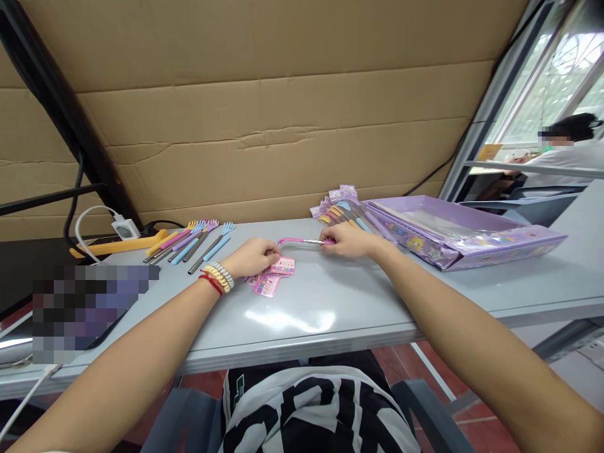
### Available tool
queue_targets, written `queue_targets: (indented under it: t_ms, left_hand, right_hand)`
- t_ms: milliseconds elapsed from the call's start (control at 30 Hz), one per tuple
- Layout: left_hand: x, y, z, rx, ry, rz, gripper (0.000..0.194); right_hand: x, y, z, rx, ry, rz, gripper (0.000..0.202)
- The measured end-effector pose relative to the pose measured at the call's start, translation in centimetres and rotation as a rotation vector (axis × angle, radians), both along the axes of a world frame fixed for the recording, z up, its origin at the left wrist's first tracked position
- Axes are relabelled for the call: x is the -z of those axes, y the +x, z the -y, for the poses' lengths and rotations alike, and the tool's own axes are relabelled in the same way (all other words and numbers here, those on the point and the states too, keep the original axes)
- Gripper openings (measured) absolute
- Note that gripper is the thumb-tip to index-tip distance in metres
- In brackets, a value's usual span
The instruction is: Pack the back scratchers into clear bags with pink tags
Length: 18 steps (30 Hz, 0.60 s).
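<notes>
My left hand [257, 257] rests over a small pile of pink printed cards [268, 285], its fingers curled together at the pile's upper edge. Whether a card is pinched between them I cannot tell. In my right hand [348, 240] is a pink back scratcher [311, 241] with a thin metal shaft. It lies level just above or on the table, its curved pink end pointing left towards my left fingertips. Beyond my right hand, several back scratchers [346, 211] with clear-and-pink packaging at their heads lie side by side against the purple box.
Several loose back scratchers [189, 242] lie at the left of the grey table [302, 346]. A purple open box [425, 236] stands at the right. Further left are a yellow tool [117, 245], a white charger [125, 228] and a blurred-out device [89, 311]. Another person [566, 148] sits beyond the right side.
</notes>
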<state>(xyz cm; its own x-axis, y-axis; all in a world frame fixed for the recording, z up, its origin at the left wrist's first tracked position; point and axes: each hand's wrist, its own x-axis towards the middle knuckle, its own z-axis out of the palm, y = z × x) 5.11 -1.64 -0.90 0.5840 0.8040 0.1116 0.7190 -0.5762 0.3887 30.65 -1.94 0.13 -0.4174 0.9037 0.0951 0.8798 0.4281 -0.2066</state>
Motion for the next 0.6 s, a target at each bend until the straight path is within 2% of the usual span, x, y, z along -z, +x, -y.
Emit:
queue_targets:
  t_ms: [133,233,333,467,600]
  left_hand:
    - [0.1,-0.3,-0.3,0.011,0.021,-0.052,0.025]
    - [0.2,-0.6,-0.6,0.006,0.062,-0.072,0.025]
    - [0.3,-0.8,-0.9,0.016,0.096,-0.099,0.026]
    - [0.5,-1.0,-1.0,0.03,0.13,-0.127,0.027]
    - [0.5,-1.1,-1.1,0.026,0.131,-0.144,0.028]
  right_hand:
    - [0.2,0.2,-0.3,0.029,0.141,-0.052,0.014]
    - [0.0,1.0,-0.5,0.126,0.316,-0.127,0.017]
    - [-0.7,2.4,-0.6,0.336,0.432,-0.189,0.022]
    - [-2.5,5.1,-0.4,0.605,0.499,-0.227,0.022]
    - [-4.9,9.7,-0.4,0.897,0.384,-0.273,0.021]
